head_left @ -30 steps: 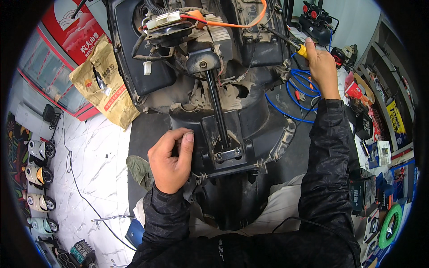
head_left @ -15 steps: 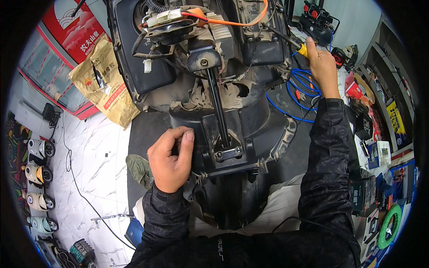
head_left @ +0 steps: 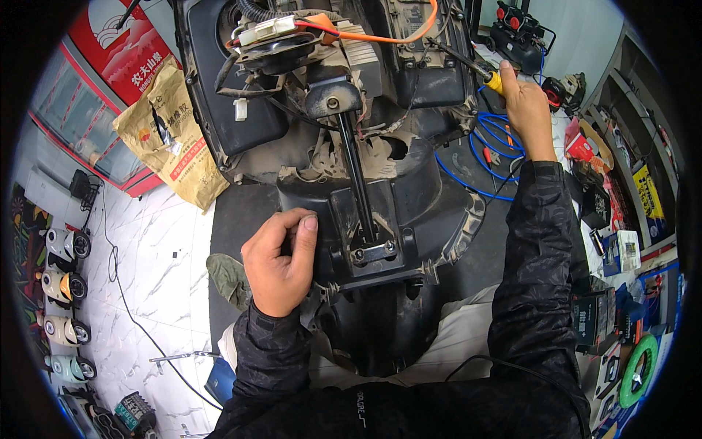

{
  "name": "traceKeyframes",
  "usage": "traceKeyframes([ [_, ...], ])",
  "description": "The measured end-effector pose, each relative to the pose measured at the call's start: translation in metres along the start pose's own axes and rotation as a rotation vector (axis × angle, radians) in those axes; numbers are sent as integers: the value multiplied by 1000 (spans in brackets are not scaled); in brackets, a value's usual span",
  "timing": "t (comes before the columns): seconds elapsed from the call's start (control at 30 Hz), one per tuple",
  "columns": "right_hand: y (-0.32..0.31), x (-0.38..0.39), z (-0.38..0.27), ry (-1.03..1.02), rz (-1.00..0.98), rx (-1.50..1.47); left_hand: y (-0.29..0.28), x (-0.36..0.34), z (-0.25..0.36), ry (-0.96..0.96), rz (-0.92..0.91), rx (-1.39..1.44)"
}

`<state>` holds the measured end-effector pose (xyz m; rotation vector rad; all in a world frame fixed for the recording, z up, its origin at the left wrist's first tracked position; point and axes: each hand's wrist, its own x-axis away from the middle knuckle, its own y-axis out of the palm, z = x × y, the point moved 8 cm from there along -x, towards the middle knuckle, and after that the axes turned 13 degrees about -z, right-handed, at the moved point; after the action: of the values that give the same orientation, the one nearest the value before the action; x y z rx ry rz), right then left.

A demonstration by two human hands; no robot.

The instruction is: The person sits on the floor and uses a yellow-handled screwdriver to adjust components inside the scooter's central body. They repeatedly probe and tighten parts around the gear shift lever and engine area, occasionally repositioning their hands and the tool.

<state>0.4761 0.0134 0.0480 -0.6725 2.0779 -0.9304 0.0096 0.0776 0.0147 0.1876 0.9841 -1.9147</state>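
In front of me stands a stripped scooter body [head_left: 300, 186], dusty black plastic with a metal rod [head_left: 355, 172] running down its middle to a small bolted bracket [head_left: 376, 252]. My right hand [head_left: 528, 110] is closed around the yellow handle of a screwdriver [head_left: 494, 82]. Its dark shaft points up and left to the far right part of the body, where the tip is hard to make out. My left hand [head_left: 279, 260] rests at the left edge of the black lower panel, fingers curled and thumb against them. Whatever it may hold is hidden.
Wiring with white connectors [head_left: 267, 31] and an orange cable [head_left: 387, 38] lies over the body. Blue hose [head_left: 501, 135] coils on the floor at right, near a compressor [head_left: 515, 36]. Shelves [head_left: 643, 168] line the right. A paper sack [head_left: 172, 135] and a red-framed cabinet [head_left: 91, 121] stand left.
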Motion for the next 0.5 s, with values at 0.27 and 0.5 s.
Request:
traceKeyframes([
  [0.27,4,-3,3,-9,-14,-9,0,0,2,-1,0,-11],
  [0.5,5,-2,4,3,-15,-33,1,0,2,-7,-3,-10],
])
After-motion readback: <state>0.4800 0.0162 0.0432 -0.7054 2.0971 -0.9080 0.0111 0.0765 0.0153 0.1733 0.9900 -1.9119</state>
